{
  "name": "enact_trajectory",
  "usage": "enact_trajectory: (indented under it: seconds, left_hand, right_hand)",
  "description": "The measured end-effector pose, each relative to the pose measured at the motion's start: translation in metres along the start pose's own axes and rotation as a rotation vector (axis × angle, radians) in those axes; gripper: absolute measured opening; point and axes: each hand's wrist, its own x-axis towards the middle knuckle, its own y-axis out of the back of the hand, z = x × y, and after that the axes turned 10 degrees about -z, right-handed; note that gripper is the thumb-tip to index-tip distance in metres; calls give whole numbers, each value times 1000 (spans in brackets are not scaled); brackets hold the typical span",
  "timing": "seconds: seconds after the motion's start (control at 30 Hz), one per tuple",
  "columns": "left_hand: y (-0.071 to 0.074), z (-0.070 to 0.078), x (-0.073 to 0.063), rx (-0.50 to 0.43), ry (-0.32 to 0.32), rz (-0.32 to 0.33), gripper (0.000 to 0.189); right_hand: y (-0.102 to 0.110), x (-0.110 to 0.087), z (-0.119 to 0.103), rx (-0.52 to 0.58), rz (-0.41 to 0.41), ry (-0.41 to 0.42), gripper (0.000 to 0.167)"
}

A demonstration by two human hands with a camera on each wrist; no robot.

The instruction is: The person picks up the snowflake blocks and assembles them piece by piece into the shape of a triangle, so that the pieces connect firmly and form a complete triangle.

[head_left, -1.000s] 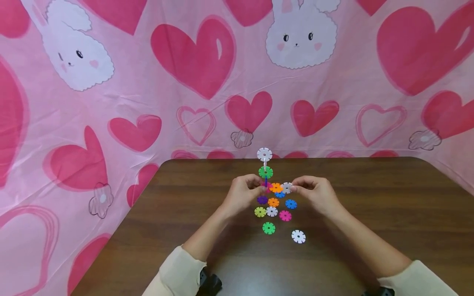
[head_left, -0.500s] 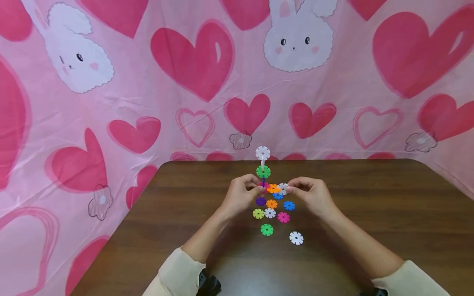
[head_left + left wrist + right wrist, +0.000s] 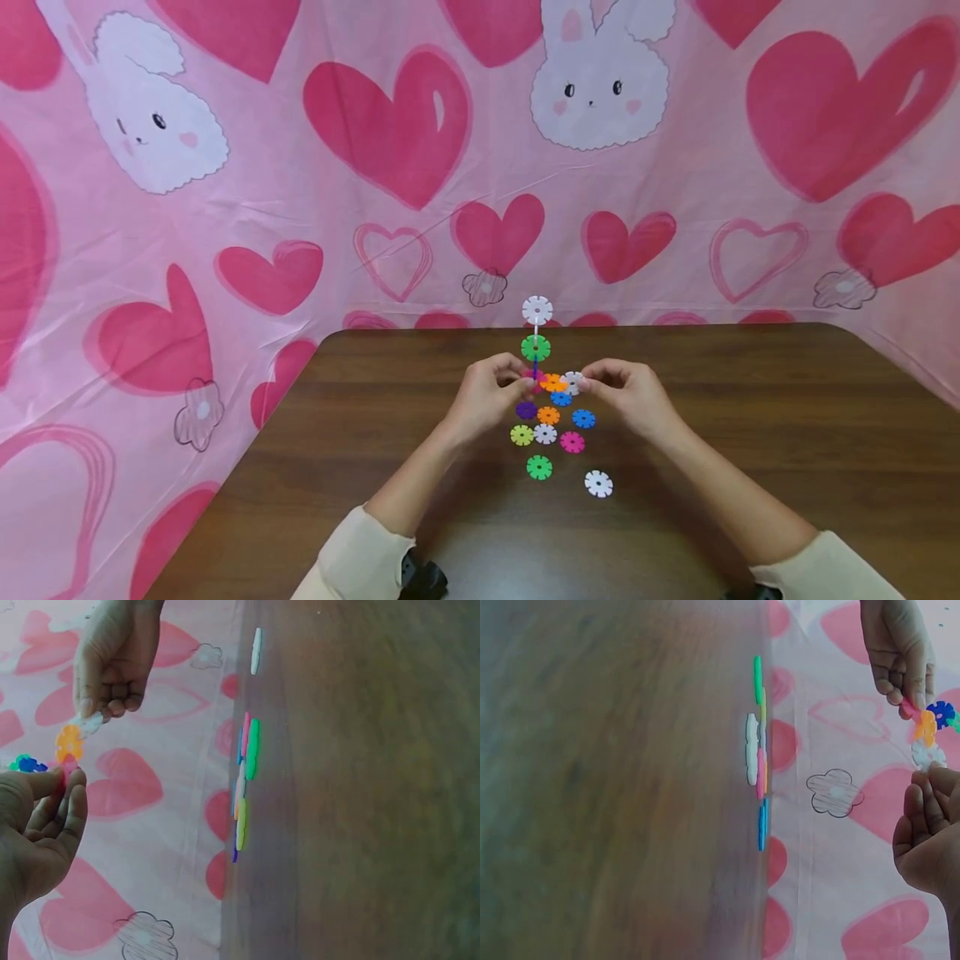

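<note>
Several notched plastic discs are joined into one piece held up above the table. My left hand [image 3: 487, 398] pinches its pink disc [image 3: 69, 766] between thumb and fingers. On the right, my right hand [image 3: 633, 398] pinches the white disc [image 3: 572, 382] at the end of the row. An orange disc [image 3: 554, 383] links pink and white. From the pink disc a stem rises through an edge-on dark blue disc [image 3: 940, 715], a green disc [image 3: 536, 348], and another white piece seen edge-on to a white disc [image 3: 537, 310] on top. Fingertips partly cover both pinched discs.
Loose discs lie flat on the brown wooden table [image 3: 337, 500] below the hands, among them a purple one [image 3: 527, 410], a yellow-green one [image 3: 522, 435], a green one [image 3: 539, 467] and a white one [image 3: 598, 483]. A pink heart-patterned cloth [image 3: 405, 167] hangs behind the table.
The top of the joined discs has swung slightly to the right relative to my left hand. Both hands keep their pinches. The head view has shifted a little.
</note>
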Motion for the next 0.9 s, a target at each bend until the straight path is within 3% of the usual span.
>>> enact_trajectory:
  seconds: [0.13,0.23,0.47,0.7,0.9]
  left_hand:
    - [4,1,-1,18,-26,-6,6]
    - [8,-1,-1,20,-25,6,6]
    - [13,5,-2,14,-7,11,7]
    - [19,36,-14,2,-29,19,6]
    - [21,8,-2,-12,-19,38,8]
  right_hand:
    - [1,0,1,-22,-27,-33,15]
    - [3,-1,2,-50,-90,-67,17]
    - [9,-6,11,-147,-389,-115,14]
    - [10,-12,20,-208,-598,-130,9]
    - [9,-16,27,-269,-688,-127,12]
